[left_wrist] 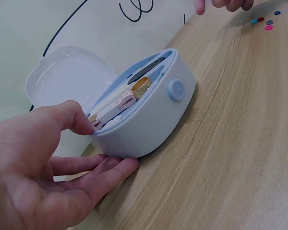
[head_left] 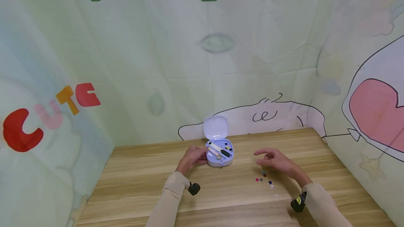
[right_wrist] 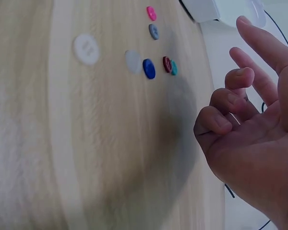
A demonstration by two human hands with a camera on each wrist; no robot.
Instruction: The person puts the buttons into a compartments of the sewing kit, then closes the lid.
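Observation:
A pale blue and white sewing box (head_left: 220, 163) stands on the table with its lid (head_left: 216, 127) raised. My left hand (head_left: 193, 157) grips its left side, thumb at the rim and fingers low against the wall. Inside are a gold thimble (left_wrist: 142, 87), a slim tool with a dark end (head_left: 224, 153) and several small buttons (head_left: 227, 148). My right hand (head_left: 277, 160) hovers above the table to the right of the box, fingers loosely bent, holding nothing. Below it lie loose buttons, among them a pink button (right_wrist: 151, 13), a blue button (right_wrist: 149, 69) and a white button (right_wrist: 86, 49).
A wooden table (head_left: 142, 185) carries everything and meets a printed cloth backdrop (head_left: 176, 62) just behind the box. More cloth hangs along both sides. Small cameras, such as the black one (head_left: 194, 188) on the left wrist, are strapped to the wrists.

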